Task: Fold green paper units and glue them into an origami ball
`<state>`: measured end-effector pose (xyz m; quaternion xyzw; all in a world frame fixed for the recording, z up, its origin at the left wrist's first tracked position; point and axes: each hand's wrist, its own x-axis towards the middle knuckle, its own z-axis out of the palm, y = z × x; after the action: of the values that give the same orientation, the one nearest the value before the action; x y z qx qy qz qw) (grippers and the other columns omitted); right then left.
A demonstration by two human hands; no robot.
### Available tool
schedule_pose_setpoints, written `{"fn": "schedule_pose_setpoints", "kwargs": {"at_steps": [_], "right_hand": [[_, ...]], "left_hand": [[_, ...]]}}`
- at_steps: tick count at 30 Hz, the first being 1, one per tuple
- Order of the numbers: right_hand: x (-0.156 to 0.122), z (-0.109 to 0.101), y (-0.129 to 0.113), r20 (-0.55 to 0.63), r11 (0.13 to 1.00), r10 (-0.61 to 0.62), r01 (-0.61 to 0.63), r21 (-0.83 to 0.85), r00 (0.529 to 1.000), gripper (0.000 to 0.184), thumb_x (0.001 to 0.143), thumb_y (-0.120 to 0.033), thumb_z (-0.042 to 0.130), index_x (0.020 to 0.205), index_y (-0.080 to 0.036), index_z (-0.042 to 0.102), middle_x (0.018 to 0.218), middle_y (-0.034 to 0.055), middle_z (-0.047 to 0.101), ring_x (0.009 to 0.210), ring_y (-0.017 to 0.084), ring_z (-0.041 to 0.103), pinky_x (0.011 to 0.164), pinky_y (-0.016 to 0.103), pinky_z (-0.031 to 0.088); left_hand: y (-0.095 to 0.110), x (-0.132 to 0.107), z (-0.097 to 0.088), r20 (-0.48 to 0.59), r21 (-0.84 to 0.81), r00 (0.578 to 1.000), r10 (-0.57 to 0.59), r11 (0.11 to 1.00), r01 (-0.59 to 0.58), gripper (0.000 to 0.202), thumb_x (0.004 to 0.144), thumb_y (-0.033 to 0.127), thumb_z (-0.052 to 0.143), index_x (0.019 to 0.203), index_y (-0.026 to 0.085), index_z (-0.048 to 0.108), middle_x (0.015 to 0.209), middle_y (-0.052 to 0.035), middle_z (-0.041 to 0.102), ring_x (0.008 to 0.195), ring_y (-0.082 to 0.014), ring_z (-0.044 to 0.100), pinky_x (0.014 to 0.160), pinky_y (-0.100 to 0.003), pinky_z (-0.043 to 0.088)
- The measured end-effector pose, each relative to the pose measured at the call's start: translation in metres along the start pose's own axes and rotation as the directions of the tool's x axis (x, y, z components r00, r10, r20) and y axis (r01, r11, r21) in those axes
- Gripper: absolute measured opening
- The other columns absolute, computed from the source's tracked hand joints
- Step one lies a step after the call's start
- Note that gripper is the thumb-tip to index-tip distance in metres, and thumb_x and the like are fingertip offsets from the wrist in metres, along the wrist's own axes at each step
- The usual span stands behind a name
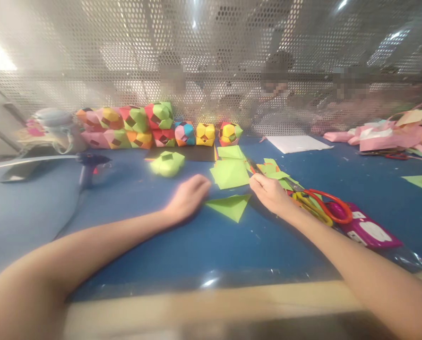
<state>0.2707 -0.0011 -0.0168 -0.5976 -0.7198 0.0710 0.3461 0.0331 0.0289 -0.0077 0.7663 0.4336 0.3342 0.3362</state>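
Note:
My left hand [191, 196], blurred, is curled closed low over the blue table, with nothing visible in its fingers. Close to its right side lies a folded green paper triangle [232, 207]. My right hand [270, 191] is closed around a slim dark object [254, 166] with some orange-red on it, whose kind I cannot make out. Between and beyond my hands are flat green paper squares [230, 173]. A puffy green folded paper piece [167, 164] sits beyond my left hand. More green and orange paper pieces [272, 167] lie behind my right hand.
Red-handled scissors [338, 217] and yellow-handled scissors [315, 212] lie by a purple packet [374, 229]. A glue gun [87, 167] stands left. Colourful paper balls [161, 115] line a perforated metal screen [214, 56]. White paper [297, 143] and pink strips [384, 134] are back right.

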Motion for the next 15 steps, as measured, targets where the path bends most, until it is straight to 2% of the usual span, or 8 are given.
{"fn": "schedule_pose_setpoints", "kwargs": {"at_steps": [4, 7, 11, 15], "right_hand": [[-0.0012, 0.0041, -0.0065, -0.033, 0.999, -0.038, 0.038, -0.012, 0.999, 0.035, 0.085, -0.037, 0.035, 0.057, -0.021, 0.023, 0.05, -0.0051, 0.024, 0.048, 0.01, 0.028, 0.047, 0.023, 0.026], [-0.001, 0.0055, -0.0081, -0.08, 0.998, -0.063, 0.061, -0.018, 0.995, 0.038, 0.086, -0.038, 0.036, 0.056, -0.021, 0.021, 0.05, -0.0052, 0.023, 0.048, 0.01, 0.027, 0.047, 0.023, 0.025], [0.0003, 0.0058, -0.0062, -0.122, 0.997, -0.053, 0.058, 0.041, 0.991, 0.03, 0.085, -0.036, 0.038, 0.059, -0.022, 0.034, 0.052, -0.0043, 0.035, 0.05, 0.011, 0.036, 0.05, 0.023, 0.032], [-0.0014, 0.0065, -0.006, -0.105, 0.992, -0.076, 0.086, 0.093, 0.992, 0.015, 0.083, -0.031, 0.041, 0.072, -0.021, 0.046, 0.063, -0.0011, 0.053, 0.055, 0.012, 0.047, 0.054, 0.023, 0.039]], "left_hand": [[0.0004, -0.0013, -0.0017, 0.023, -0.007, 1.0, 0.005, 1.0, -0.005, 0.026, 0.088, 0.041, 0.04, 0.077, 0.019, 0.05, 0.074, -0.0005, 0.057, 0.07, -0.0131, 0.05, 0.068, -0.028, 0.042], [-0.0013, -0.0015, -0.0023, 0.025, -0.023, 1.0, 0.018, 1.0, -0.018, 0.026, 0.089, 0.04, 0.038, 0.076, 0.019, 0.047, 0.073, 0.0001, 0.055, 0.07, -0.0128, 0.049, 0.069, -0.028, 0.042], [-0.0033, -0.0012, -0.0022, 0.029, -0.027, 0.998, 0.051, 0.998, -0.05, 0.028, 0.09, 0.04, 0.035, 0.073, 0.019, 0.045, 0.072, 0.0004, 0.052, 0.069, -0.0125, 0.047, 0.068, -0.028, 0.042], [-0.0024, -0.0018, -0.0017, 0.042, -0.015, 0.998, 0.046, 0.999, -0.046, 0.028, 0.09, 0.04, 0.035, 0.074, 0.019, 0.045, 0.071, 0.0007, 0.052, 0.068, -0.0126, 0.047, 0.068, -0.028, 0.042]]}}
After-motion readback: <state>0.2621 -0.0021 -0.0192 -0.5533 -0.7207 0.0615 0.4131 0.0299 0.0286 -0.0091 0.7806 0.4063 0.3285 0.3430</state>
